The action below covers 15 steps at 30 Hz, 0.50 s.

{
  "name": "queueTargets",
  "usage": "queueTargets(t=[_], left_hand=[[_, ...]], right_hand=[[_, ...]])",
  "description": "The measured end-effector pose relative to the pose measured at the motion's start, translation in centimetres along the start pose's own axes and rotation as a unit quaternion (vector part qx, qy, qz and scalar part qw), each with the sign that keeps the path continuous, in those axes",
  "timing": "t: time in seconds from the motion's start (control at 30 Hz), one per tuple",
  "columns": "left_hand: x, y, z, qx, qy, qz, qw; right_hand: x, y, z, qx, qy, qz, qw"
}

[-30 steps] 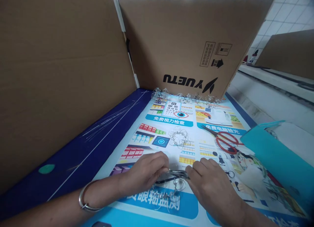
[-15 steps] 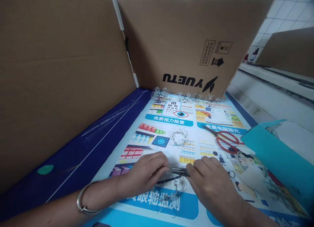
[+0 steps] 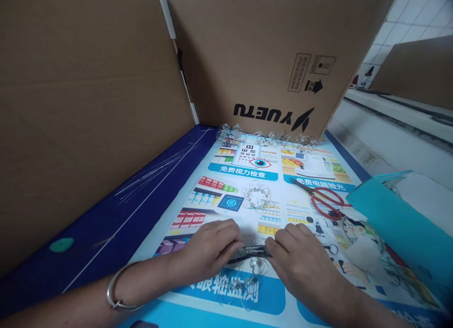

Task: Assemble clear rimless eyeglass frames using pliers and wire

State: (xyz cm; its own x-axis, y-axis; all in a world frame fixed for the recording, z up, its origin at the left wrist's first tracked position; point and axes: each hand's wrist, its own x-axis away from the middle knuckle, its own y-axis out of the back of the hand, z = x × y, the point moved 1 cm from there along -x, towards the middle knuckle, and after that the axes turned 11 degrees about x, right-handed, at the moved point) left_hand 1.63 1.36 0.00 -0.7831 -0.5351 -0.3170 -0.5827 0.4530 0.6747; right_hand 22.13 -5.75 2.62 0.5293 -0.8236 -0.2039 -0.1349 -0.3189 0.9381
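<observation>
My right hand (image 3: 300, 255) is closed around dark metal pliers (image 3: 256, 251), whose jaws point left toward my other hand. My left hand (image 3: 215, 248) pinches the end of a beaded wire piece (image 3: 244, 283), close to the plier tips. Thin wire loops and clear beads of that piece hang below the pliers, over the printed mat. Just what the jaws grip is too small to make out. Beyond my hands lies a ring of beads and looped wire (image 3: 258, 197), touched by neither hand.
Red-handled scissors (image 3: 327, 203) and a coil of wire (image 3: 363, 236) lie to the right, near a turquoise box (image 3: 403, 224). Several wire pieces (image 3: 269, 138) line the foot of the cardboard panel (image 3: 276, 49). Loose straight wires (image 3: 148, 174) rest at left.
The pliers have turned slightly and their jaws sit nearer my left fingers. My right hand has shifted a little left; the hanging beads have barely moved.
</observation>
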Motion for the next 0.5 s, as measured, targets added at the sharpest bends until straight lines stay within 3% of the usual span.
queueTargets(t=[0.5], left_hand=[[-0.03,0.00,-0.21,-0.006,-0.001,0.003,1.000]], right_hand=[[0.08,-0.04,0.09,0.025,-0.010,-0.017,0.999]])
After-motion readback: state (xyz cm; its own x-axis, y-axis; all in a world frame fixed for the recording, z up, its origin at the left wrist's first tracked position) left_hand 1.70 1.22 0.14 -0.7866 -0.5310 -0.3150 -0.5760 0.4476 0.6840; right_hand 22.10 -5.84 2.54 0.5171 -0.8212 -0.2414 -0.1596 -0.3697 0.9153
